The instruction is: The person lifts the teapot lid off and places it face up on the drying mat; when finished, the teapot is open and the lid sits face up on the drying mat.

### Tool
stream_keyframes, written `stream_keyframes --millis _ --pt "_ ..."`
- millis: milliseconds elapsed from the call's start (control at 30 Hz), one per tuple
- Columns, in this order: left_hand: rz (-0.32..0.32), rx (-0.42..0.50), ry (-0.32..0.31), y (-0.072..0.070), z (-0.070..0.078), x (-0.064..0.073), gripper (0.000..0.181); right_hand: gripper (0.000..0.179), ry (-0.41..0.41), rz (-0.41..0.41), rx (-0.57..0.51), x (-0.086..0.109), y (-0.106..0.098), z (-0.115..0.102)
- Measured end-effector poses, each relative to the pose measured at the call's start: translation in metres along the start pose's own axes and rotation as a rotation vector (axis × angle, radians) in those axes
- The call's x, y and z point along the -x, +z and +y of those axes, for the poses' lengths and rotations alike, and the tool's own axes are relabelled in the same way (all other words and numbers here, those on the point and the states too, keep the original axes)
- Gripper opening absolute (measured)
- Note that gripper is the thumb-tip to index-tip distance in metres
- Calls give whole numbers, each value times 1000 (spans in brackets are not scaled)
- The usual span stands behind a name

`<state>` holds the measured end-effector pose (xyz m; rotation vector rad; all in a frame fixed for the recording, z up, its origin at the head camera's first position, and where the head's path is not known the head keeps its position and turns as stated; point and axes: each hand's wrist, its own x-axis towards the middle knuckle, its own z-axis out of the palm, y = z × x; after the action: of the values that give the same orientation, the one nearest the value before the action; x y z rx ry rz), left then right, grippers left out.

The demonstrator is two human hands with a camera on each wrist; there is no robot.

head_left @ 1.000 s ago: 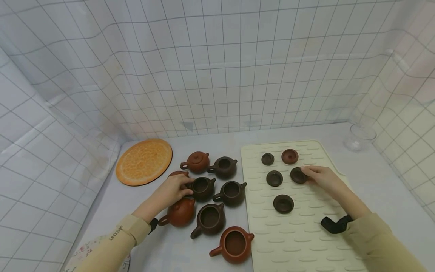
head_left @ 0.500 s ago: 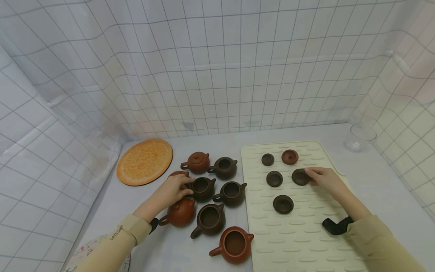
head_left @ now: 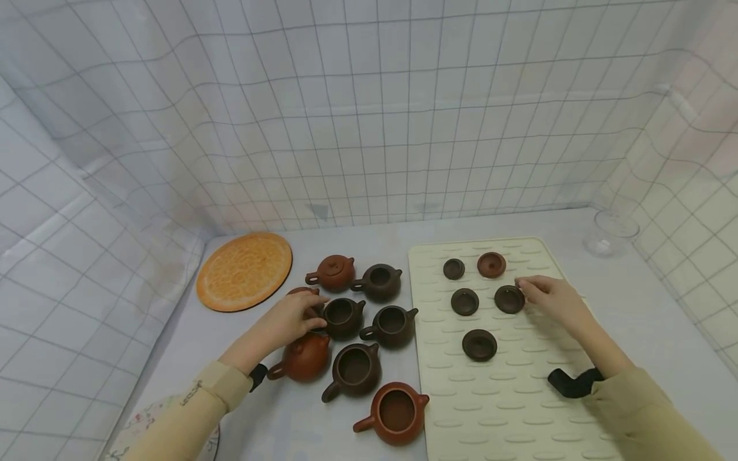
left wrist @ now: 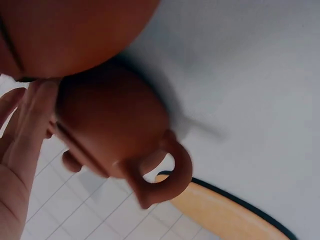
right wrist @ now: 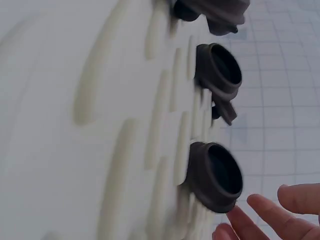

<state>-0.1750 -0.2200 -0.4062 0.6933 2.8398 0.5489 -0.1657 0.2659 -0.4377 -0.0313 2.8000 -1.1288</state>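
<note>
My left hand [head_left: 296, 315] is at a dark brown lidless teapot [head_left: 344, 317] in the head view, thumb and fingers closed around its handle side, hiding the handle. Close on either side are red teapots [head_left: 305, 357], and one fills much of the left wrist view, a red teapot [left wrist: 112, 120] with its loop handle. My right hand [head_left: 556, 301] hovers over the ribbed cream mat [head_left: 519, 410], fingertips right beside a dark lid [head_left: 510, 299]. That lid [right wrist: 215, 175] lies hollow side up, and the nearby fingers [right wrist: 272, 212] are spread, holding nothing.
Several other lids lie on the mat, among them a red lid [head_left: 491, 264] and a dark lid [head_left: 480, 345]. Lidless teapots line its left edge, including a red teapot [head_left: 398, 413]. An orange round mat [head_left: 245, 272] and a clear glass bowl [head_left: 614, 230] stand at the back.
The right hand has let go of the dark lid and drawn slightly back from it. The lid shifted slightly right before its release. My left hand stays at the dark teapot.
</note>
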Motion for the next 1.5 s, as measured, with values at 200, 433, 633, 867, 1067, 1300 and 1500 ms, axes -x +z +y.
stream_keyframes --millis 200,433,633,867,1067,1300,1500 --pt "95 -31 36 -16 8 19 44 45 -110 53 -39 9 2 -45" --pt "82 126 -14 -20 7 52 48 29 -325 -48 -103 11 34 -105" --pt "76 188 -83 -16 2 81 48 26 -487 -206 -124 5 71 -159" --pt "22 281 -173 3 -7 96 50 27 -654 -443 -109 -10 116 -201" --pt "20 304 -196 12 -14 98 50 26 -687 -542 -6 -21 147 -229" --pt "18 293 -207 15 -21 92 43 28 -690 -581 106 -27 177 -252" --pt "12 308 -223 14 -25 91 40 26 -702 -607 144 -28 193 -260"
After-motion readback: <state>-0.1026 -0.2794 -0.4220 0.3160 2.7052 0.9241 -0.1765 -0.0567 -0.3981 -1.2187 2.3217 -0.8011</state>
